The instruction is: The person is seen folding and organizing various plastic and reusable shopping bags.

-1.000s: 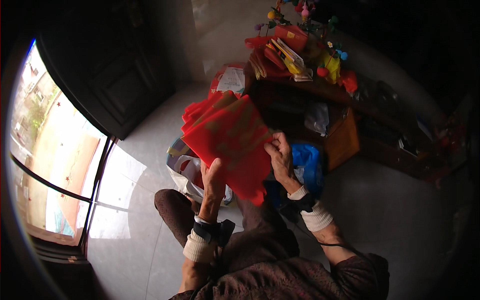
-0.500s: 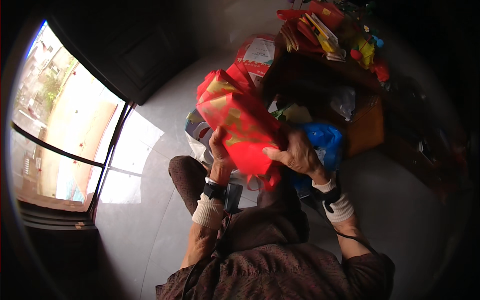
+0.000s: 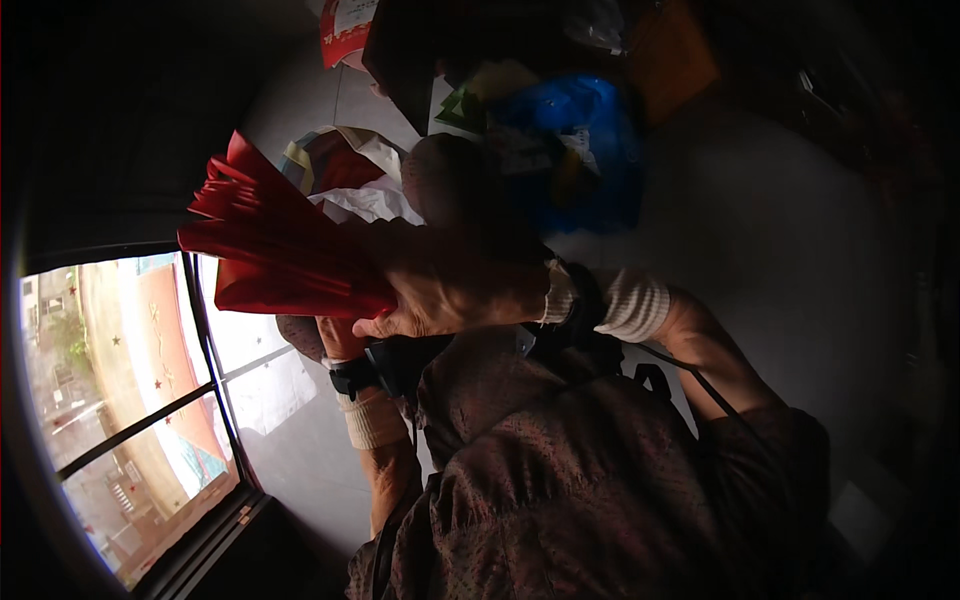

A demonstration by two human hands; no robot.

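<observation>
A red bag (image 3: 290,245), gathered into pleats at its far end, is held up to the left of my lap. My right hand (image 3: 440,285) reaches across my body and is closed on the bag's near end, thumb along the lower edge. Below that end, my left hand (image 3: 342,338) is against the bag, with its fingers mostly hidden behind the red folds. Both wrists wear pale knitted cuffs with black straps.
Beyond my knees stand an open bag (image 3: 372,150) with white wrapping and a blue plastic bag (image 3: 585,145). A red and white package (image 3: 345,35) lies farther off. To the left is a bright glazed door (image 3: 130,390); an orange-brown box (image 3: 670,60) sits at far right.
My hands have swung the red bag to the left, and it now looks narrower and more pleated. My right hand has crossed over toward my left. The view has turned toward the door.
</observation>
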